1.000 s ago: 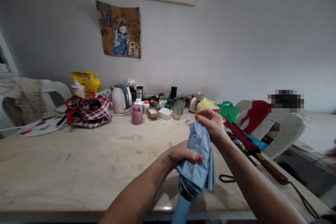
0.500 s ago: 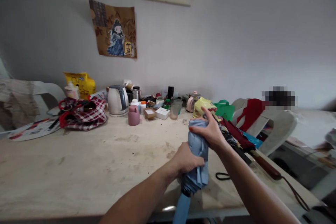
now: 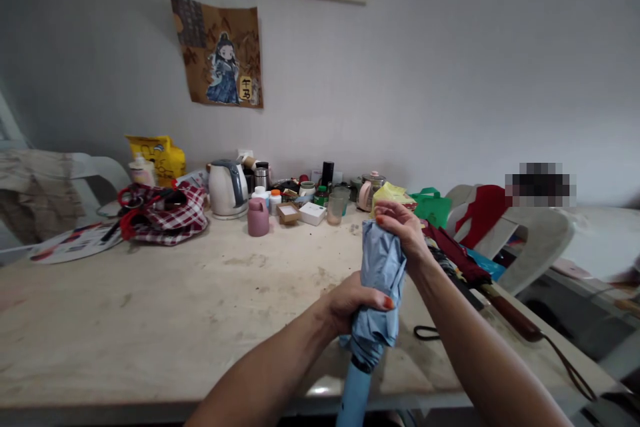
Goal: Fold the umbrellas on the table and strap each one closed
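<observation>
A light blue folding umbrella point(image 3: 383, 260) is held in front of me over the table's near edge, its canopy bunched and creased round the shaft. The smooth blue handle point(image 3: 354, 393) points down toward me. My left hand point(image 3: 357, 300) wraps the lower half of the canopy, thumb across the front. At the upper end, my right hand point(image 3: 403, 230) has its thumb and fingers closed on the fabric's top edge; part of that grip is hidden. To the right lie other folded umbrellas, one dark red point(image 3: 457, 253) with a brown handle point(image 3: 515, 317).
Along the wall stand a white kettle point(image 3: 225, 190), a pink jug point(image 3: 258, 217), small boxes point(image 3: 313, 213), bottles and a plastic cup point(image 3: 336, 207). A checked bag point(image 3: 173, 220) lies at left. White chairs point(image 3: 545, 240) flank the table point(image 3: 200, 320). A person's blurred head shows far right.
My right hand has slid up from round the upper canopy to its top end, its raised finger now bent in. My left hand keeps its hold, and the canopy looks more creased.
</observation>
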Motion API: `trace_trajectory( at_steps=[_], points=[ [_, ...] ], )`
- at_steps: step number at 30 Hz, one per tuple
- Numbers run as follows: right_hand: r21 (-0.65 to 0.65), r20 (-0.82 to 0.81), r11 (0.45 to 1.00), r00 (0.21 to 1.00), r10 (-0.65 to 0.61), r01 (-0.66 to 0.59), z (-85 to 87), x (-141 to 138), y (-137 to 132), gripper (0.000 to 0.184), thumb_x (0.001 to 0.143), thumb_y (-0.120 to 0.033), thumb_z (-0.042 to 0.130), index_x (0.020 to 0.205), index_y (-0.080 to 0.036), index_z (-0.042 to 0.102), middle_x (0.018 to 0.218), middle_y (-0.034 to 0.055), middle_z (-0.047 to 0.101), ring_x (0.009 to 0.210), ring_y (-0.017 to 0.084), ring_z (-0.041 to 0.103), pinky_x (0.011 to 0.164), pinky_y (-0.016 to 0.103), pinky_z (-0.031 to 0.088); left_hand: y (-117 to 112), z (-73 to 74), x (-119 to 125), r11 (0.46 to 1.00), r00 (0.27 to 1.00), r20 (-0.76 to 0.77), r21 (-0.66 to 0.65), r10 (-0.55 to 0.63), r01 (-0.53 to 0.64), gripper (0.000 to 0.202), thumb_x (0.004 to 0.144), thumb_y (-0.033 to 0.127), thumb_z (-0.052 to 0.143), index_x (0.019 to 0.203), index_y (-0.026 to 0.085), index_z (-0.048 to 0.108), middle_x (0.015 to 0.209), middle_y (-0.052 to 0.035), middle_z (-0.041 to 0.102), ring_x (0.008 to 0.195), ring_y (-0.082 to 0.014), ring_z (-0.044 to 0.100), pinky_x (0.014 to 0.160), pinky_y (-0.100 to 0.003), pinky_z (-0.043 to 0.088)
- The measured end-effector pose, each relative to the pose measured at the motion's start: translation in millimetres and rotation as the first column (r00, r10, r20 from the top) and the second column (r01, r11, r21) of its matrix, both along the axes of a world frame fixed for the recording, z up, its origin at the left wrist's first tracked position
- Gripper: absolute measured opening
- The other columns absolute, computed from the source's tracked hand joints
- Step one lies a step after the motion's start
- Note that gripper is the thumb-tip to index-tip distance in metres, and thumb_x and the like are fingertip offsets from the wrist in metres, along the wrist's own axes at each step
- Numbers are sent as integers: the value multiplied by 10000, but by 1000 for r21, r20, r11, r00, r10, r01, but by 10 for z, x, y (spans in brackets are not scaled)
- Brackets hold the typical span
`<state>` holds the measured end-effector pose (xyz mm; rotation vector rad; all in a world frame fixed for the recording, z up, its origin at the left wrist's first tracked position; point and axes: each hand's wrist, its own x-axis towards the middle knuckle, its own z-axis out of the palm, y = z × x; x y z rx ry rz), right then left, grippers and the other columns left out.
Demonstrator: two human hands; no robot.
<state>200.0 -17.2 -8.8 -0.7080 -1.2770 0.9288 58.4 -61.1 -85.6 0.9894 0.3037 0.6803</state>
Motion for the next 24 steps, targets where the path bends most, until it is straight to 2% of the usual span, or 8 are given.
trace_trajectory(
  at_steps=[5, 8, 10, 12, 14, 17, 20, 24],
  points=[
    [-102, -78, 951, 955, 286, -293, -228, 33, -144, 1089, 522, -644, 791, 1443, -297, 325, 1195, 106, 648, 976, 275, 669, 806, 415, 534, -35, 66, 13, 991, 987, -93, 34, 133, -131, 280, 463, 228, 739, 691, 129, 609, 586, 7, 546, 482, -85, 445, 470, -219, 349],
    [-171, 47, 983, 997, 68, -59, -241, -41, -188, 1202, 497, -385, 866, 1498, -268, 212, 1006, 68, 709, 826, 247, 690, 739, 381, 539, -114, 62, 116, 909, 847, -341, 238, 408, -342, 222, 472, 148, 693, 668, 144, 590, 599, 12, 540, 522, -105, 454, 495, -237, 341],
    [-124, 178, 973, 969, -170, 194, -176, -89, -160, 1049, 472, -247, 842, 1416, -190, 389, 834, 30, 700, 729, 214, 659, 686, 333, 517, -159, 58, 170, 805, 697, -418, 409, 583, -428, 217, 483, 123, 691, 671, 154, 587, 611, 17, 538, 558, -120, 466, 512, -245, 343],
    [-76, 251, 948, 926, -282, 309, -99, -109, -117, 736, 469, -222, 802, 1175, -137, 610, 740, 11, 659, 676, 180, 611, 644, 297, 482, -179, 68, 176, 782, 674, -417, 457, 609, -424, 238, 493, 138, 715, 698, 156, 595, 624, 21, 538, 583, -124, 473, 531, -245, 355],
    [-81, 245, 955, 934, -259, 286, -43, -100, -97, 483, 483, -246, 787, 942, -133, 689, 730, 9, 638, 653, 151, 574, 621, 277, 452, -174, 84, 140, 857, 788, -370, 365, 492, -363, 289, 487, 164, 753, 731, 151, 599, 630, 29, 540, 584, -115, 475, 545, -238, 378],
    [-108, 137, 976, 975, -175, 190, -12, -68, -128, 404, 468, -259, 814, 838, -152, 692, 734, -2, 634, 629, 123, 549, 608, 258, 426, -144, 63, 82, 987, 973, -182, 100, 143, -127, 395, 475, 237, 796, 803, 138, 599, 665, -2, 605, 593, -144, 557, 592, -275, 463],
    [-127, 6, 991, 999, -40, 41, -41, -61, -157, 385, 468, -238, 836, 812, -179, 672, 725, -22, 626, 602, 110, 540, 589, 246, 413, -111, -43, 84, 988, 987, 54, -35, -150, 152, 450, 503, 314, 794, 861, 120, 602, 725, -70, 672, 630, -209, 646, 645, -355, 527],
    [-44, -194, 975, 959, 206, -218, -130, -103, -98, 313, 520, -228, 818, 761, -208, 619, 723, -40, 615, 596, 108, 554, 597, 249, 436, -76, -180, 112, 957, 936, 228, -52, -267, 286, 516, 530, 326, 794, 965, 126, 601, 721, -52, 660, 612, -193, 650, 589, -311, 531]
  ],
)
